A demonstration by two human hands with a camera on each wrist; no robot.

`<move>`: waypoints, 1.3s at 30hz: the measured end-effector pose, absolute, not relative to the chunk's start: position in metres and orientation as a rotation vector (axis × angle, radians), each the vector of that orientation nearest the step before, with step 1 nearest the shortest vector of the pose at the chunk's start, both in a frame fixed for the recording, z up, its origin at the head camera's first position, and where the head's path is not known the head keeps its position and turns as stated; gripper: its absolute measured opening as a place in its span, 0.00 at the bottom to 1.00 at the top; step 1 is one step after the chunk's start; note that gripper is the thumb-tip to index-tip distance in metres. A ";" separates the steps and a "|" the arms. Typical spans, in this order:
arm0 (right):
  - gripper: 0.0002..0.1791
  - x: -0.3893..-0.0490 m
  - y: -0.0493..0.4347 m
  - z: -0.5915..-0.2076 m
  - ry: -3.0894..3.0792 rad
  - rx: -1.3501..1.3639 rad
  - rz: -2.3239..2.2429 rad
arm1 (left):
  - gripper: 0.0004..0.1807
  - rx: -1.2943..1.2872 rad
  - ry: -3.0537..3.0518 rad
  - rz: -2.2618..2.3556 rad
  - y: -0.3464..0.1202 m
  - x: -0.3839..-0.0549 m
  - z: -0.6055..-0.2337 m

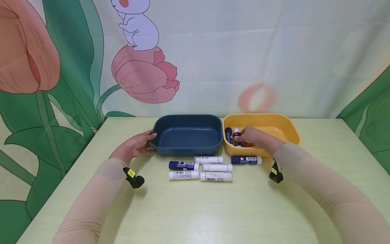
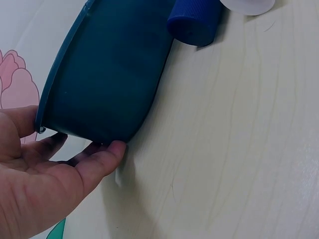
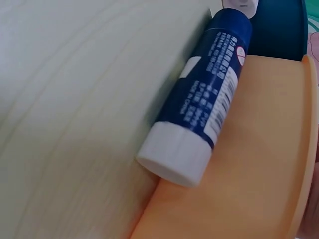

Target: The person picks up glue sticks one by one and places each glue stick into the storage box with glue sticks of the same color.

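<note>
My left hand point(image 1: 138, 144) grips the left end of a dark blue plastic bin point(image 1: 187, 151), fingers at its rim and lower side. In the left wrist view its fingertips point(image 2: 117, 148) rest against the bin's bottom edge. My right hand point(image 1: 251, 135) reaches into the yellow bin point(image 1: 274, 118) and pinches a navy glue stick with a white end point(image 1: 237, 136). Beside that one, another navy glue stick point(image 1: 229, 136) leans along the left wall. In the right wrist view, only a sliver of the hand shows past the yellow wall.
Before the yellow bin lies a navy glue stick with a white cap point(image 3: 199, 94). In front of the blue bin lie another navy glue stick point(image 1: 183, 165) and several white ones point(image 1: 216, 176). A printed curtain point(image 1: 213, 67) hangs behind the table point(image 1: 195, 210).
</note>
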State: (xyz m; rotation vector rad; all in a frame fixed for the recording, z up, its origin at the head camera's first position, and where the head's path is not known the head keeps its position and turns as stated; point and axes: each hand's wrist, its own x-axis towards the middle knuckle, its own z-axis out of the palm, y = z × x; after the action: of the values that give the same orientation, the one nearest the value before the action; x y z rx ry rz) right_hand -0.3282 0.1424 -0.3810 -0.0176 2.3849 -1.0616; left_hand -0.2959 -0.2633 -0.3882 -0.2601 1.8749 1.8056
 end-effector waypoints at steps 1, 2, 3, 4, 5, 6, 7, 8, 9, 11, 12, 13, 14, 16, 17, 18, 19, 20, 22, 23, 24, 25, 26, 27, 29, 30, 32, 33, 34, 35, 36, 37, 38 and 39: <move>0.22 -0.328 0.142 -0.381 2.388 -0.019 -1.053 | 0.33 -0.262 1.875 1.806 -0.263 -0.295 -0.388; 0.21 -0.328 0.142 -0.381 2.391 -0.019 -1.047 | 0.33 -0.260 1.877 1.803 -0.263 -0.295 -0.388; 0.21 -0.328 0.141 -0.381 2.394 -0.019 -1.040 | 0.33 -0.259 1.877 1.803 -0.263 -0.295 -0.388; 0.20 -0.329 0.141 -0.381 2.398 -0.022 -1.035 | 0.33 -0.258 1.878 1.803 -0.262 -0.294 -0.387; 0.20 -0.329 0.141 -0.382 2.403 -0.024 -1.029 | 0.33 -0.257 1.879 1.803 -0.262 -0.294 -0.387; 0.19 -0.330 0.140 -0.382 2.406 -0.023 -1.026 | 0.33 -0.254 1.880 1.802 -0.262 -0.294 -0.387; 0.18 -0.330 0.140 -0.382 2.414 -0.025 -1.016 | 0.33 -0.254 1.878 1.803 -0.262 -0.294 -0.387; 0.17 -0.331 0.140 -0.383 2.423 -0.027 -1.007 | 0.33 -0.250 1.878 1.803 -0.262 -0.294 -0.388; 0.16 -0.331 0.140 -0.384 2.433 -0.028 -0.994 | 0.33 -0.250 1.876 1.804 -0.262 -0.294 -0.388; 0.14 -0.332 0.139 -0.384 2.449 -0.036 -0.979 | 0.33 -0.250 1.875 1.805 -0.262 -0.295 -0.388; 0.13 -0.332 0.138 -0.384 2.458 -0.041 -0.970 | 0.33 -0.253 1.873 1.807 -0.262 -0.295 -0.388; 0.12 -0.332 0.138 -0.384 2.468 -0.045 -0.956 | 0.33 -0.253 1.872 1.807 -0.262 -0.295 -0.388; 0.12 -0.331 0.138 -0.384 2.473 -0.050 -0.949 | 0.33 -0.254 1.871 1.807 -0.262 -0.295 -0.388; 0.11 -0.331 0.138 -0.383 2.472 -0.058 -0.943 | 0.33 -0.256 1.870 1.805 -0.262 -0.295 -0.388; 0.11 -0.330 0.138 -0.382 2.469 -0.060 -0.935 | 0.33 -0.256 1.868 1.805 -0.262 -0.296 -0.388; 0.11 -0.330 0.138 -0.381 2.464 -0.068 -0.927 | 0.33 -0.256 1.867 1.805 -0.262 -0.296 -0.388; 0.11 -0.330 0.138 -0.379 2.459 -0.070 -0.919 | 0.33 -0.253 1.868 1.803 -0.262 -0.296 -0.388; 0.12 -0.330 0.138 -0.378 2.453 -0.070 -0.909 | 0.33 -0.253 1.867 1.805 -0.262 -0.296 -0.388; 0.14 -0.330 0.138 -0.375 2.443 -0.067 -0.890 | 0.33 -0.258 1.867 1.805 -0.262 -0.296 -0.388; 0.15 -0.330 0.138 -0.374 2.436 -0.065 -0.884 | 0.33 -0.258 1.868 1.804 -0.262 -0.296 -0.388; 0.18 -0.330 0.139 -0.373 2.433 -0.067 -0.876 | 0.33 -0.256 1.870 1.802 -0.263 -0.296 -0.388; 0.22 -0.329 0.140 -0.372 2.434 -0.068 -0.864 | 0.33 -0.253 1.872 1.800 -0.263 -0.295 -0.388; 0.26 -0.329 0.141 -0.371 2.436 -0.076 -0.854 | 0.33 -0.249 1.872 1.798 -0.263 -0.295 -0.388; 0.29 -0.328 0.143 -0.371 2.441 -0.089 -0.845 | 0.33 -0.244 1.875 1.794 -0.263 -0.295 -0.389; 0.34 -0.326 0.146 -0.370 2.458 -0.121 -0.830 | 0.33 -0.241 1.874 1.797 -0.263 -0.295 -0.388; 0.35 -0.324 0.148 -0.369 2.474 -0.148 -0.817 | 0.33 -0.238 1.873 1.798 -0.263 -0.295 -0.388; 0.34 -0.321 0.152 -0.368 2.503 -0.203 -0.813 | 0.33 -0.244 1.869 1.802 -0.263 -0.295 -0.388; 0.34 -0.319 0.154 -0.367 2.519 -0.225 -0.816 | 0.33 -0.248 1.868 1.802 -0.263 -0.295 -0.387; 0.33 -0.318 0.156 -0.366 2.531 -0.244 -0.825 | 0.33 -0.255 1.868 1.801 -0.263 -0.295 -0.387; 0.33 -0.316 0.157 -0.365 2.547 -0.264 -0.830 | 0.33 -0.258 1.867 1.800 -0.263 -0.295 -0.387; 0.33 -0.313 0.159 -0.364 2.559 -0.279 -0.836 | 0.33 -0.260 1.867 1.797 -0.263 -0.295 -0.387; 0.33 -0.311 0.161 -0.361 2.570 -0.291 -0.845 | 0.33 -0.262 1.867 1.795 -0.264 -0.295 -0.387; 0.32 -0.309 0.163 -0.359 2.579 -0.298 -0.853 | 0.33 -0.263 1.869 1.792 -0.263 -0.295 -0.387; 0.32 -0.306 0.165 -0.356 2.588 -0.299 -0.865 | 0.33 -0.263 1.873 1.790 -0.263 -0.296 -0.387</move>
State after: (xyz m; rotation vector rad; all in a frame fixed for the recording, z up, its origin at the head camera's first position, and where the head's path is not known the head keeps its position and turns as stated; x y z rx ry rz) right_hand -0.3063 0.1651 -0.3565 -0.2985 2.5878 -0.8648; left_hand -0.2957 -0.2632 -0.3865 -0.2632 1.8726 1.7901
